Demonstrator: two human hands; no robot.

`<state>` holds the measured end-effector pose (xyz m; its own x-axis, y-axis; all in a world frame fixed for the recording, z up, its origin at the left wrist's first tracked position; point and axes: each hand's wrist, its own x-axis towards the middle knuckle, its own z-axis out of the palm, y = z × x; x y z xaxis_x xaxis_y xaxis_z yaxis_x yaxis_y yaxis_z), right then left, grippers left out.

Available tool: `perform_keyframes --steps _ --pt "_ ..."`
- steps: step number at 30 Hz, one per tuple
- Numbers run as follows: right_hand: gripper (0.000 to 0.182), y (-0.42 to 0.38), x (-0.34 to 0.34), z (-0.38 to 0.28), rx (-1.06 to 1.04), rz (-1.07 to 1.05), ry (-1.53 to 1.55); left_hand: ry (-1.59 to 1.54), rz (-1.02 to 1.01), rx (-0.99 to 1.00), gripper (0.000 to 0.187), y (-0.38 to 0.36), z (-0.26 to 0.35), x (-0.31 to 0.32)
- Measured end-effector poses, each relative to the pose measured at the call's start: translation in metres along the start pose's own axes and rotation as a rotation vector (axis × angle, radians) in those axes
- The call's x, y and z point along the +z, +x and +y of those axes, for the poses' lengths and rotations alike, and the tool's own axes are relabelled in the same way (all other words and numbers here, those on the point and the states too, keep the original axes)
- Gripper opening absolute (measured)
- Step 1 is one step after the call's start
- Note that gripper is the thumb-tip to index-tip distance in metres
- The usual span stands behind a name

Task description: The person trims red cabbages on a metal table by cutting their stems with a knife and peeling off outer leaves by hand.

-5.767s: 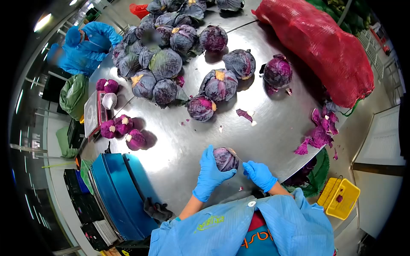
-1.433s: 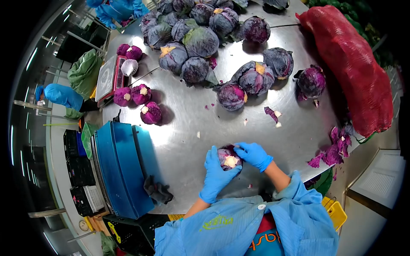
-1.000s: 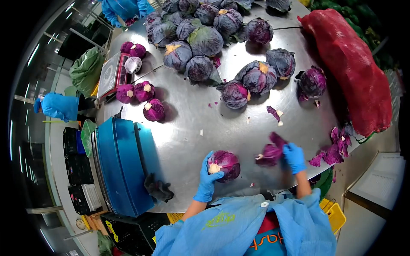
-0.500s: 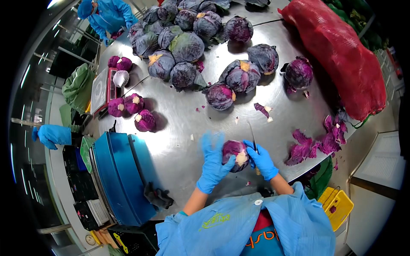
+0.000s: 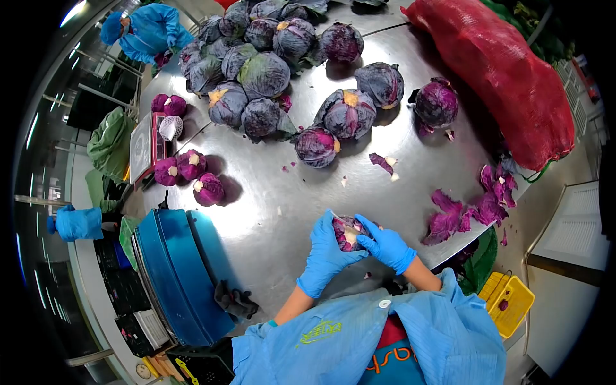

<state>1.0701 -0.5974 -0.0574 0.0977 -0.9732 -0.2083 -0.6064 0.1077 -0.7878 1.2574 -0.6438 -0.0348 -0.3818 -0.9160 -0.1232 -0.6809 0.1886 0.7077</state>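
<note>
Near the front edge of the metal table, my gloved left hand [image 5: 323,253] is wrapped round the left side of a red cabbage [image 5: 347,232] whose pale cut stem faces me. My gloved right hand [image 5: 387,245] closes over the cabbage's right side, with its fingers on the leaves and by the stem. Both gloves are blue and hide much of the cabbage. No knife blade can be made out at my right hand.
Untrimmed cabbages [image 5: 264,75] heap at the far side. Trimmed ones [image 5: 208,189] sit left, by a scale [image 5: 142,149] and blue bins [image 5: 176,273]. Right are loose leaves [image 5: 443,218], a red mesh sack [image 5: 507,77] and a yellow basket [image 5: 513,308]. A co-worker [image 5: 151,31] bends at upper left.
My left hand, its fingers spread and blurred before, now wraps the cabbage. My right hand has moved left onto it. The knife blade seen upright before is out of sight, and the view has shifted slightly.
</note>
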Motion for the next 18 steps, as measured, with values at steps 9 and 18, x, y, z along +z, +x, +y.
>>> perform_keyframes --steps 9,18 --pt "0.05 0.015 -0.015 -0.014 0.224 -0.021 -0.038 0.17 0.062 -0.109 0.122 -0.001 0.026 0.018" --pt "0.047 0.041 -0.017 0.023 0.262 0.139 -0.103 0.129 0.089 0.129 0.115 -0.026 0.021 0.007"
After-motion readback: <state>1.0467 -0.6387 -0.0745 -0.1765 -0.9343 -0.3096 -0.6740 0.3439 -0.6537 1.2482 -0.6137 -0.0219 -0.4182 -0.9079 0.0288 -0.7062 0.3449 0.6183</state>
